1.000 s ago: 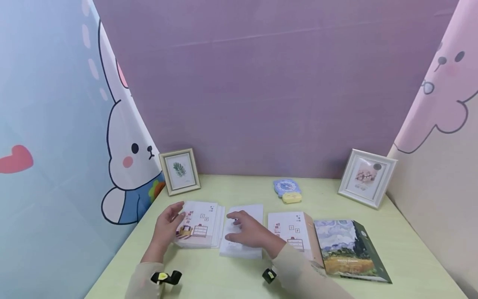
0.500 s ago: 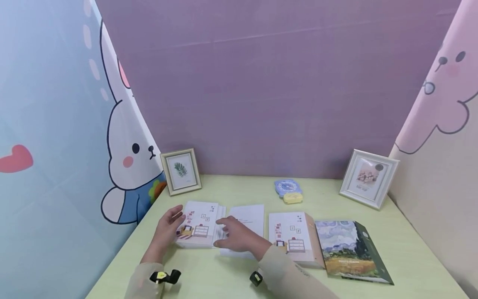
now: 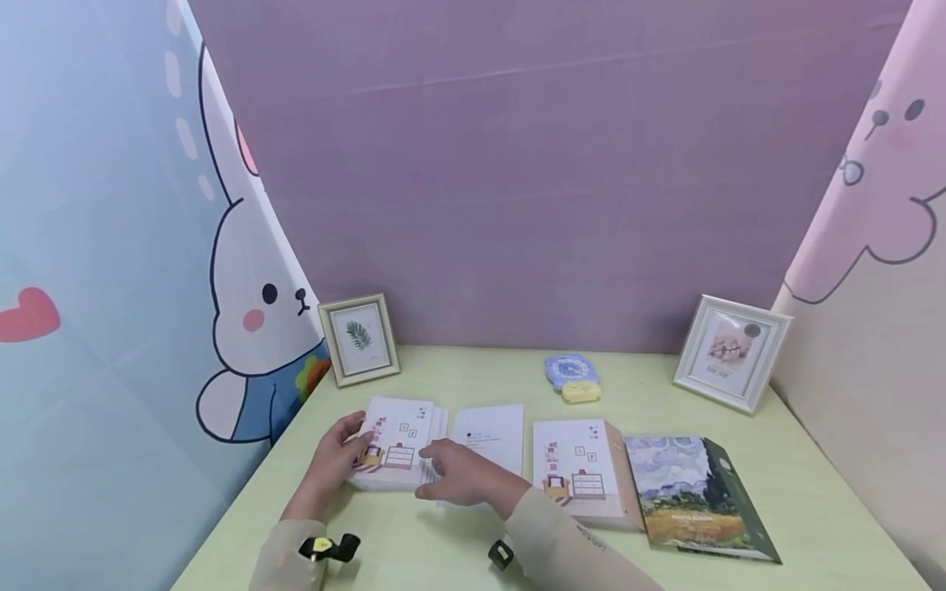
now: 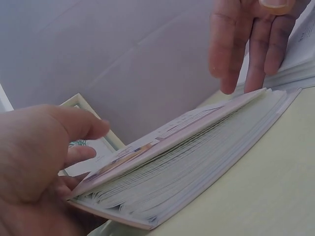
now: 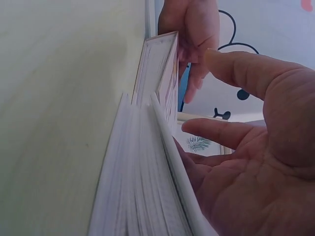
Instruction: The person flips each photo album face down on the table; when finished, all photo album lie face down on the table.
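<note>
In the head view, a thick album (image 3: 395, 451) with a furnished-room picture on its cover lies at the left of the table. My left hand (image 3: 336, 455) is at its left edge, fingers beside the edge and thumb raised over the cover. In the left wrist view the album's pages (image 4: 187, 162) fan out between the covers. My right hand (image 3: 466, 472) reaches to the album's right side, fingers spread, partly covering a white book (image 3: 491, 435) with small printed text. The right wrist view shows the right palm (image 5: 246, 182) beside page edges (image 5: 140, 172), holding nothing.
A matching album (image 3: 580, 468) lies right of the white book, and a photo album with a landscape cover (image 3: 687, 492) lies farther right. Behind are a blue and yellow dial-faced object (image 3: 571, 376), a gold frame (image 3: 360, 341) and a white frame (image 3: 727, 353).
My right hand has moved left and slightly down, from over the white book to the left album's right edge. More of the book's text shows. The left hand has barely shifted.
</note>
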Action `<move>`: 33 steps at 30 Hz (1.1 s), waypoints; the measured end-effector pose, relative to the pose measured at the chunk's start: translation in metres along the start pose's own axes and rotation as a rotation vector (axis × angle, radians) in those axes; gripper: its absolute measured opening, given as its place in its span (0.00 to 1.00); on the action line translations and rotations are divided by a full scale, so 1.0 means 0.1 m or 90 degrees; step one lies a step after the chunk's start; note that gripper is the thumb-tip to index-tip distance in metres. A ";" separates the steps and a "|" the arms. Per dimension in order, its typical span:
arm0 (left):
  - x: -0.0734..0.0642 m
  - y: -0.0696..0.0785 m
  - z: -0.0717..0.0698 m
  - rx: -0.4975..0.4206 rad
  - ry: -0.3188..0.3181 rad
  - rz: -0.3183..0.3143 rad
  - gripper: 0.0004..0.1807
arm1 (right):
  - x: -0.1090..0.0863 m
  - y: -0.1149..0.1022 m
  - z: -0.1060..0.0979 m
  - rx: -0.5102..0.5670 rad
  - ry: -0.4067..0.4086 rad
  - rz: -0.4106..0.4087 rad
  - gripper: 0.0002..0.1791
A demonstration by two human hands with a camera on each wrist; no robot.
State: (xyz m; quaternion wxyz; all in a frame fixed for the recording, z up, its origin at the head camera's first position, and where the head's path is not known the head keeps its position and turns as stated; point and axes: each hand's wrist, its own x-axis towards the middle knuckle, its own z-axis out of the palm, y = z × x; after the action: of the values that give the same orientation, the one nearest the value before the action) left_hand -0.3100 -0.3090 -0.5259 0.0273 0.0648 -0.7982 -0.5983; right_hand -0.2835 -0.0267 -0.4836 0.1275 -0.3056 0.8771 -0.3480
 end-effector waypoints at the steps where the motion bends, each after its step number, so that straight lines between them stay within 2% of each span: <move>1: 0.00 -0.01 0.01 0.006 0.002 -0.005 0.31 | 0.00 0.00 0.01 -0.003 -0.002 -0.004 0.40; 10: -0.04 0.00 0.01 0.025 0.016 -0.022 0.29 | 0.01 0.00 0.04 0.007 -0.008 -0.016 0.33; 20: -0.06 0.02 0.00 0.014 0.015 -0.022 0.29 | -0.02 -0.02 0.07 -0.013 -0.011 0.007 0.31; 27: -0.08 0.10 -0.04 -0.048 0.013 0.003 0.28 | -0.01 -0.02 0.09 -0.005 -0.009 0.023 0.31; 33: -0.11 0.14 -0.03 -0.118 -0.009 0.006 0.28 | -0.02 -0.02 0.09 0.010 0.001 0.027 0.30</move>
State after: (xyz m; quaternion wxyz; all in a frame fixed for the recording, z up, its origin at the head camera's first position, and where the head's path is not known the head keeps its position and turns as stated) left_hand -0.2994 -0.3067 -0.5109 0.0306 0.0543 -0.7398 -0.6700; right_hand -0.2774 -0.0311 -0.4890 0.1367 -0.2858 0.8806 -0.3524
